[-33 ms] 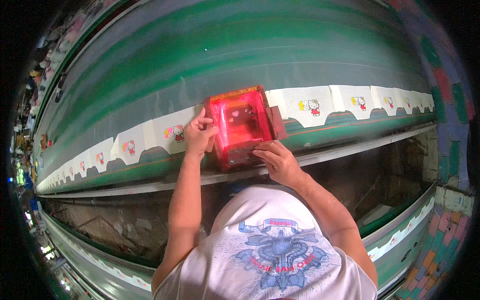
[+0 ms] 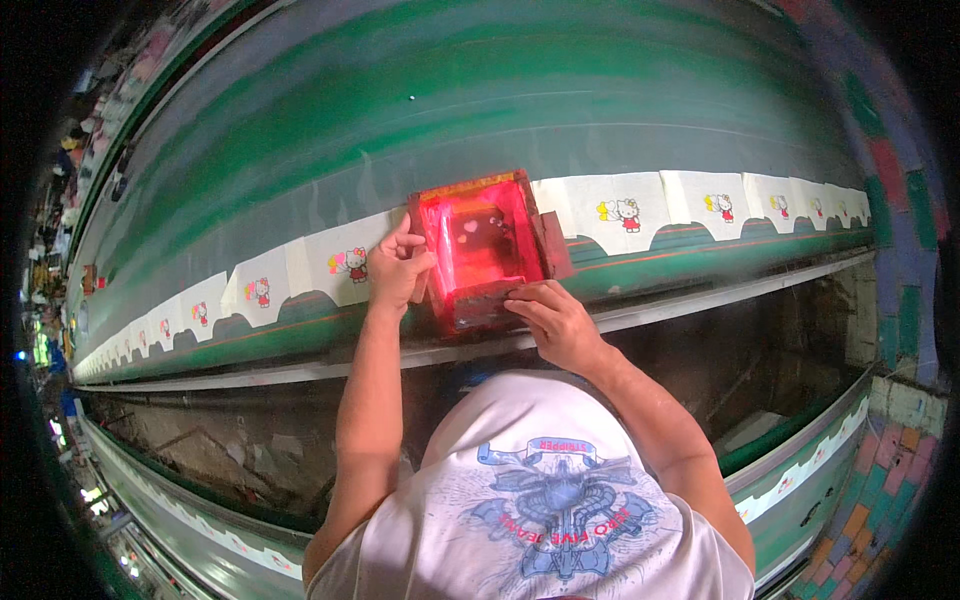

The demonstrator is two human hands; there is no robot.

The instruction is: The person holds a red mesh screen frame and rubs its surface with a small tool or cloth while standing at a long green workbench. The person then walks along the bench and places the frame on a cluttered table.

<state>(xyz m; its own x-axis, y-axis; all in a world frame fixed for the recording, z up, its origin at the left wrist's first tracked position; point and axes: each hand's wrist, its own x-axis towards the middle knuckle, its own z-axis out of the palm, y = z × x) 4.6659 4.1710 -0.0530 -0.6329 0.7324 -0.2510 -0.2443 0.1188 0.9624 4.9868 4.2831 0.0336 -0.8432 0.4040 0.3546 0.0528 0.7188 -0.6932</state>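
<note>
A small rectangular screen-printing frame (image 2: 470, 186) with a translucent red middle and small pale hearts sits across a row of white cut pieces (image 2: 620, 190) on the long green table (image 2: 400, 120). My left hand (image 2: 400, 265) grips the frame's left side, thumb and fingers bent round its edge. My right hand (image 2: 550, 320) is at the frame's near right corner, fingers closed on the near bar. A brownish block sticks out from the frame's right side. The pieces to either side each show a printed cartoon figure with coloured shapes beside it; those under the frame are hidden.
A pale rail (image 2: 680, 303) runs along the table's near edge, above a dark gap. Another long table (image 2: 200, 510) with white pieces lies behind me at the bottom. Assorted clutter lines the far left, and multicoloured blocks (image 2: 880, 500) form the right side's floor or edging.
</note>
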